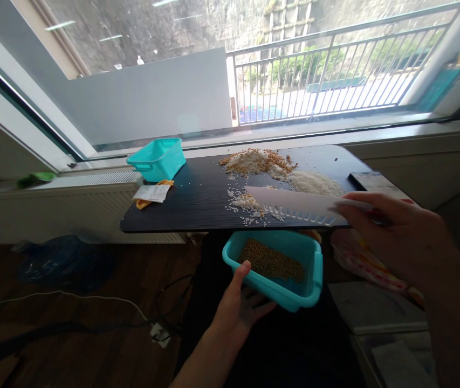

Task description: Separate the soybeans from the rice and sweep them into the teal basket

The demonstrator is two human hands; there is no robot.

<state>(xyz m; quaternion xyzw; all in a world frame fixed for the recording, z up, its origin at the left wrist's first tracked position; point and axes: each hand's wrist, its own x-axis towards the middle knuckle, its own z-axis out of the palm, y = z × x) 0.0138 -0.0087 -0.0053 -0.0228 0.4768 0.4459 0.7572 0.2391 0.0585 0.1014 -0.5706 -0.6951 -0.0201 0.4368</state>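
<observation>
My left hand (pixel 240 302) grips the near left side of a turquoise plastic basin (pixel 314 275), thumb over the rim and fingers underneath. Small round tan beans (pixel 270 261) cover part of its bottom. The basin is tilted a little, just below the table's front edge. In my right hand (pixel 391 215) is a flat white plastic piece with slots (pixel 298 202), pinched at its right end. Its left end reaches over a small heap of white rice (pixel 246 202) near the table edge. Farther back lies a mixed pile of rice and orange-brown grains (pixel 254 161), beside a rice heap (pixel 314 183).
The dark table (pixel 185 207) stands against the window. On its left are another turquoise basin (pixel 159 159) and a white packet on an orange cloth (pixel 152 193). A phone (pixel 375 183) lies at the right. Cables and a power strip (pixel 160 334) are on the floor.
</observation>
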